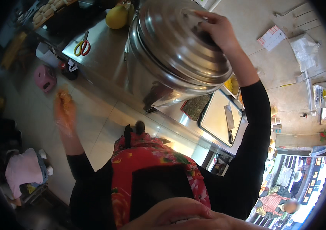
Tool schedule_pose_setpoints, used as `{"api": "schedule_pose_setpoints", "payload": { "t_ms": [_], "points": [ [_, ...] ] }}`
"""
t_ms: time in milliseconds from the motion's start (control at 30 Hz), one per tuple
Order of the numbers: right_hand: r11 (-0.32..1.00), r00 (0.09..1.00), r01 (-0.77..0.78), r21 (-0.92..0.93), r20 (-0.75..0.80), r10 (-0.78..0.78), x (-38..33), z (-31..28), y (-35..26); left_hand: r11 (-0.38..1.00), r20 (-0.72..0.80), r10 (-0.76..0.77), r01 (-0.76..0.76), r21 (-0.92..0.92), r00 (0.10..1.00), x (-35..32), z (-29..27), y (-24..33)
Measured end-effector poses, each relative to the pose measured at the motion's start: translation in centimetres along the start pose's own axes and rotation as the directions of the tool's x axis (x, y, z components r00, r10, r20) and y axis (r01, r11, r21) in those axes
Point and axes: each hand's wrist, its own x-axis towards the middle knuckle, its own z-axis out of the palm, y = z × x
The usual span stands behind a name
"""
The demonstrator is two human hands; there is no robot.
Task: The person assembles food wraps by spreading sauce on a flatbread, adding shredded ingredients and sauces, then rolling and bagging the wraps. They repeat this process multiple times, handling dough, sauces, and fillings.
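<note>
My right hand [218, 30] grips the top of a big round steel pot lid [167, 38], fingers curled at its knob. The lid sits tilted over a large steel pot [140, 73], with a dark gap between their rims. Whether any of its edge rests on the pot, I cannot tell. Off to the left, away from the counter, my left hand [66, 111] hangs over the floor in what looks like a clear plastic glove. Motion smears its fingers; something orange shows there, too blurred to name.
On the steel counter [101, 63] lie scissors [81, 46] and a yellow pomelo-like fruit [117, 17]. Right of the pot are dark seaweed-like sheets [195, 107], a cutting board [214, 120] and a cleaver [229, 117]. A pink stool [45, 78] stands left; another person [25, 168] is lower left.
</note>
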Motion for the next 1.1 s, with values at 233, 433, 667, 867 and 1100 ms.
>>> {"api": "schedule_pose_setpoints", "payload": {
  "t_ms": [233, 433, 667, 867, 1100],
  "points": [
    [0.948, 0.837, -0.25, 0.199, -0.447, 0.315, -1.2, -14.9, 13.7, 0.925, -0.216, 0.167, -0.077, 0.371, 0.962, 5.9, 9.0, 2.2],
    [0.792, 0.766, -0.575, -0.206, -0.477, 0.432, -6.1, -19.0, 27.5, 0.37, 0.376, -0.117, -0.311, 0.875, 0.919, 13.2, 17.3, -3.7],
    [0.785, 0.769, -0.579, -0.221, -0.469, 0.435, -9.5, -17.4, 27.1, 0.056, 0.13, -0.863, -0.163, 0.985, 0.489, 23.1, 23.8, -14.2],
    [0.832, 0.789, -0.528, -0.173, -0.462, 0.404, -13.3, -14.5, 22.5, -0.002, -0.066, -0.998, -0.963, 0.269, -0.017, 23.1, 22.8, -27.3],
    [0.848, 0.791, -0.513, -0.134, -0.458, 0.406, -15.8, -10.8, 17.2, 0.223, 0.067, -0.974, -0.964, 0.146, -0.215, 24.6, 20.7, -27.2]
  ]
}}
